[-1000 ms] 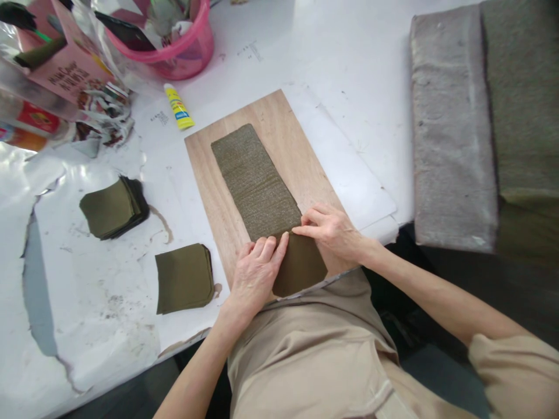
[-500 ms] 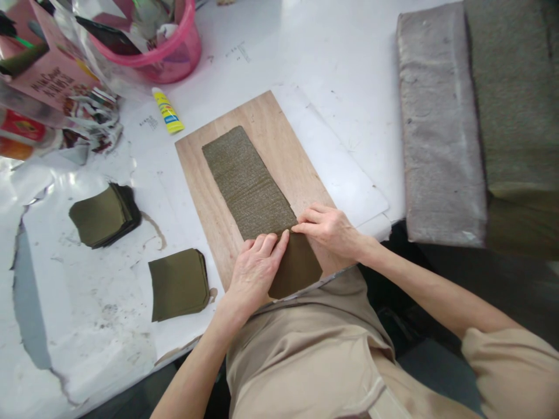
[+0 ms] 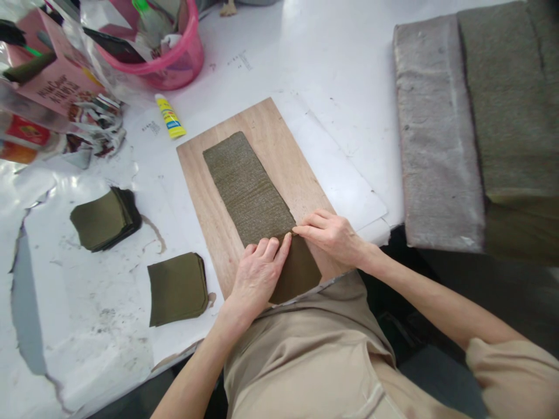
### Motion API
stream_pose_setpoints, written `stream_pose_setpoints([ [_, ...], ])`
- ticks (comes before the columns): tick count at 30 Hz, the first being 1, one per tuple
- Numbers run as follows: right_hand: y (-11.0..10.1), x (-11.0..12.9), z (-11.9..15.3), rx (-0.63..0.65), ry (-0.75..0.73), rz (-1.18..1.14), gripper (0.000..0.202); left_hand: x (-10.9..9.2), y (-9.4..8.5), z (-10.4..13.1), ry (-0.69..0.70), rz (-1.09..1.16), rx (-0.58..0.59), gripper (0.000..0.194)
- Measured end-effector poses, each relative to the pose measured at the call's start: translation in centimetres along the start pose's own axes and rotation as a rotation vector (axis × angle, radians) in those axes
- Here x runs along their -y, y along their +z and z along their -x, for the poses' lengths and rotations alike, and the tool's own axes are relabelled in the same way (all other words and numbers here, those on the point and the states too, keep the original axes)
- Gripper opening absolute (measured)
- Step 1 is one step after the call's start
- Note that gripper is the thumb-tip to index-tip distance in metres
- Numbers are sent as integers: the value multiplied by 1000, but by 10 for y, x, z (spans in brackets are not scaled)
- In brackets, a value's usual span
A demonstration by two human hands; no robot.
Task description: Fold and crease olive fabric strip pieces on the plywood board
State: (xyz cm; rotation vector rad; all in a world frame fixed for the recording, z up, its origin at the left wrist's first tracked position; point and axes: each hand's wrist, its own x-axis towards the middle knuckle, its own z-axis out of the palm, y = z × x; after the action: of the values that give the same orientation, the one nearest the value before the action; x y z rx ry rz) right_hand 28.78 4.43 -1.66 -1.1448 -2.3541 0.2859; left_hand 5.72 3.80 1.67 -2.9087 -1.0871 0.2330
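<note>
On a wooden board (image 3: 192, 169) lies a long textured olive fabric strip (image 3: 248, 186). A smooth olive fabric piece (image 3: 299, 267) meets its near end and reaches the board's front edge. My left hand (image 3: 262, 265) presses on the seam between the two, palm down, fingers stretched and slightly spread. At the right end of that seam, my right hand (image 3: 332, 235) has its thumb and index finger closed on the fabric edge. Whatever lies between those fingertips is too small to make out clearly.
Two stacks of olive fabric pieces, a near one (image 3: 178, 289) and a farther one (image 3: 105, 220), lie left of the board. Behind are a yellow tube (image 3: 170, 118), a pink basket (image 3: 174, 67) and a pink box (image 3: 56, 81). Folded grey-olive cloth (image 3: 441, 134) sits at the right.
The view has shifted slightly, so the table things appear a little lower. Both hands keep nearly the same place at the seam.
</note>
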Motion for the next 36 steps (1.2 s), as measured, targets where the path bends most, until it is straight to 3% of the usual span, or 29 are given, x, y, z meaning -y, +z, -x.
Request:
stream_pose_setpoints([
  [12, -1, 6, 2, 33, 8, 104, 24, -4, -5, -5, -13, -60, 20, 52],
  [21, 3, 13, 11, -17, 134, 109, 31, -8, -8, -10, -76, -21, 36, 53],
  [28, 5, 18, 10, 28, 120, 224, 31, -8, 9, 23, -214, 66, -50, 52],
  [33, 2, 18, 13, 14, 150, 193, 29, -5, 24, 53, -372, 87, -199, 38],
  [36, -1, 20, 10, -58, 234, 90, 25, 1, 26, 64, -439, 203, -284, 25],
])
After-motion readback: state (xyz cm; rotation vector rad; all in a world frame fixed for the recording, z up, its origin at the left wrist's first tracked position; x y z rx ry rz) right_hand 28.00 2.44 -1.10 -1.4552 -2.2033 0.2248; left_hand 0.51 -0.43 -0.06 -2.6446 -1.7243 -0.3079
